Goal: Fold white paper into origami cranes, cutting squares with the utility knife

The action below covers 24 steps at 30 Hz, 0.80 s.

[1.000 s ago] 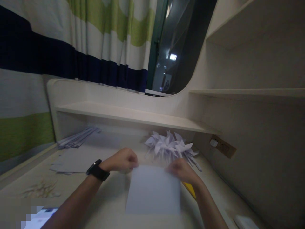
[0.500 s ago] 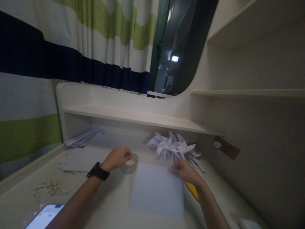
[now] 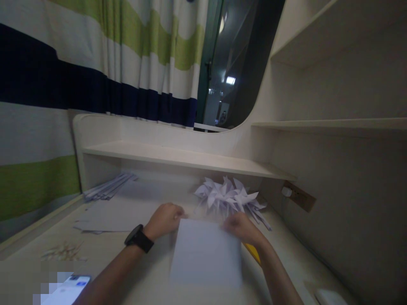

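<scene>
A white sheet of paper (image 3: 206, 254) is in front of me, its lower edge blurred. My right hand (image 3: 243, 228) is closed on its top right corner, the fingertips smeared by motion. At the top left corner is my left hand (image 3: 165, 219), thumb and fingers pinched together. What that pinch holds, if anything, I cannot make out. Under the right forearm a yellow object (image 3: 253, 253) partly shows. Beyond the sheet lies a pile of folded white paper pinwheels (image 3: 224, 195).
Large paper sheets (image 3: 117, 212) lie on the left of the desk, with a stack of folded strips (image 3: 110, 186) behind them. Nearer are small thin sticks (image 3: 65, 252) and a phone (image 3: 68, 290). A low shelf (image 3: 187, 157) spans the back; a plug (image 3: 286, 192) sits in the right wall.
My left hand has moved right, from the small round glass container to the sheet's top left corner, and the container is now hidden. My right hand stays at the top right corner.
</scene>
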Each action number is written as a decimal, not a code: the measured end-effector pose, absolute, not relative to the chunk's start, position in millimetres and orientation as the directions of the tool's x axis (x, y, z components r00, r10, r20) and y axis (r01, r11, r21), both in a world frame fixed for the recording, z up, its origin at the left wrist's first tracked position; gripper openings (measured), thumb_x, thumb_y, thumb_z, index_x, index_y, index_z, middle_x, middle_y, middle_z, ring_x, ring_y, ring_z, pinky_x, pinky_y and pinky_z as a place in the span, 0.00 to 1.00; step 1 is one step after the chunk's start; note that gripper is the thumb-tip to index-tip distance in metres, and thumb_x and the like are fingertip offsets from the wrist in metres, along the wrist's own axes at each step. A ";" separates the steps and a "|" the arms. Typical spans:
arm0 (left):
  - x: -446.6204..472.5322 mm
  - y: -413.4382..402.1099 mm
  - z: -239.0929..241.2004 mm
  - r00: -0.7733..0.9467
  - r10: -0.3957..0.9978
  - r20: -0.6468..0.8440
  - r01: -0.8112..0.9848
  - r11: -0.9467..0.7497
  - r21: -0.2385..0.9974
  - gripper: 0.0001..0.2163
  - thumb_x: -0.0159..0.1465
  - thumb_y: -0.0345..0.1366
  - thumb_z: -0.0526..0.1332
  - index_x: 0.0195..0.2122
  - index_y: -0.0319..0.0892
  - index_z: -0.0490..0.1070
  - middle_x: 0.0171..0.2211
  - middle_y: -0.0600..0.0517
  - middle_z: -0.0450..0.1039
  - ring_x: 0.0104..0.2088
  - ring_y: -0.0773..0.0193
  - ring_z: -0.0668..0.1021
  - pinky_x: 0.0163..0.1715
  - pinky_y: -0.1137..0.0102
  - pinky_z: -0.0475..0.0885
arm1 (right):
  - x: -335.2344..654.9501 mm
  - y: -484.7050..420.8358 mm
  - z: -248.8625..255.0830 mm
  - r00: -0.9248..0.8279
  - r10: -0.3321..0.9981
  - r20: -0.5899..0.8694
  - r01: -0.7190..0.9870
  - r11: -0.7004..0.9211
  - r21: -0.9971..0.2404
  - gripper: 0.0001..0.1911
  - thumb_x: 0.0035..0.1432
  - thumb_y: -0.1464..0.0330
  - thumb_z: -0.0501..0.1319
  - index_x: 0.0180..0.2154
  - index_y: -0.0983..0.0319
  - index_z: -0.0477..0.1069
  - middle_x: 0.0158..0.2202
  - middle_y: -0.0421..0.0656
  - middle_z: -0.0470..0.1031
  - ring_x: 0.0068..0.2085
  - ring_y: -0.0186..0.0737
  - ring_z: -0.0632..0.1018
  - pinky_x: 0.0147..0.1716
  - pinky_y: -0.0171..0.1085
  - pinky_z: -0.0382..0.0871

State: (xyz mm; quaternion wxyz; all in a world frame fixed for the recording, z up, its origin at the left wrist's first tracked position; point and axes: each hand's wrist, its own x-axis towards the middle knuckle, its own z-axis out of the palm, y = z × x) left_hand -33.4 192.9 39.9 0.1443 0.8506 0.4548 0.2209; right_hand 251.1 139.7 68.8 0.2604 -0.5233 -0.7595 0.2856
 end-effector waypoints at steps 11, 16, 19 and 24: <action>-7.6 183.8 69.9 0.509 0.803 0.310 0.394 -0.538 0.745 0.21 0.65 0.50 0.52 0.35 0.40 0.77 0.33 0.50 0.79 0.34 0.59 0.77 0.35 0.70 0.67 | 257.6 140.7 70.5 -0.260 0.954 0.149 0.607 0.282 -0.743 0.21 0.49 0.57 0.61 0.14 0.63 0.62 0.16 0.35 0.53 0.20 0.29 0.55 0.19 0.31 0.46; -4.5 188.0 77.9 0.616 0.740 0.269 0.444 -0.609 0.657 0.13 0.62 0.41 0.57 0.31 0.39 0.77 0.29 0.51 0.78 0.31 0.61 0.77 0.30 0.73 0.65 | 259.1 142.1 70.1 -0.227 0.963 0.148 0.591 0.257 -0.765 0.22 0.49 0.55 0.61 0.16 0.65 0.66 0.16 0.35 0.55 0.20 0.29 0.56 0.20 0.31 0.48; -9.2 189.8 82.3 0.635 0.713 0.295 0.459 -0.657 0.598 0.12 0.63 0.39 0.56 0.30 0.39 0.77 0.28 0.52 0.78 0.30 0.62 0.77 0.30 0.73 0.64 | 264.3 143.1 69.5 -0.234 0.959 0.163 0.573 0.271 -0.773 0.23 0.49 0.53 0.62 0.16 0.65 0.67 0.16 0.35 0.56 0.20 0.29 0.57 0.20 0.31 0.50; -18.9 187.8 90.9 0.637 0.722 0.269 0.514 -0.658 0.550 0.13 0.62 0.40 0.55 0.29 0.38 0.75 0.27 0.51 0.77 0.30 0.62 0.76 0.30 0.73 0.63 | 278.1 140.9 71.4 -0.288 0.944 0.161 0.572 0.304 -0.762 0.25 0.48 0.51 0.63 0.16 0.65 0.68 0.16 0.36 0.59 0.21 0.30 0.60 0.22 0.31 0.55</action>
